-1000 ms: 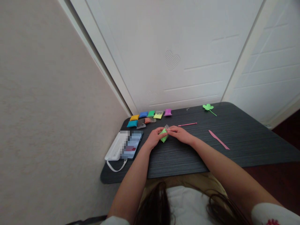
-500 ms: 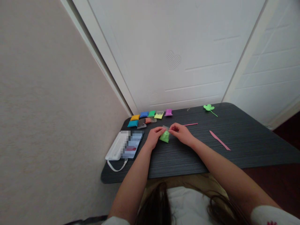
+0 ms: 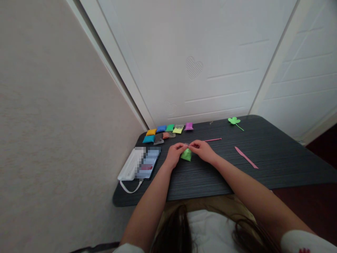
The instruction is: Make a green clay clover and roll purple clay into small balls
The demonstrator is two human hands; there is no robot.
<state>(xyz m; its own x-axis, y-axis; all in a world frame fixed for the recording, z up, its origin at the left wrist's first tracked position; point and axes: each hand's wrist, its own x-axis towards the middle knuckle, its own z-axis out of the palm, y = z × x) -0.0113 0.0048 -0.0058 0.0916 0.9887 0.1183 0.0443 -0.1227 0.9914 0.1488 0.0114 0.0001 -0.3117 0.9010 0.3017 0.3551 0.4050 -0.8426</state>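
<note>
A small clear bag of light green clay [image 3: 186,155] is held between my two hands over the dark table. My left hand [image 3: 174,154] pinches the bag's top edge from the left. From the right, my right hand [image 3: 202,150] pinches the same edge, its fingertips close to those of the left. The fingers cover most of the bag's upper part. Just beyond my right hand lies a thin pink stick tool [image 3: 213,140], partly hidden by that hand.
Several coloured clay packets, among them a blue one [image 3: 161,128] and a purple one [image 3: 189,126], lie along the back left. A phone [image 3: 150,163] and a white power bank [image 3: 131,165] with a cable are at left. A pink plastic knife [image 3: 246,157] and green clover shape [image 3: 234,121] lie right.
My fingertips have come closer together along the bag's top, covering more of its clear upper part. My right hand has shifted slightly left.
</note>
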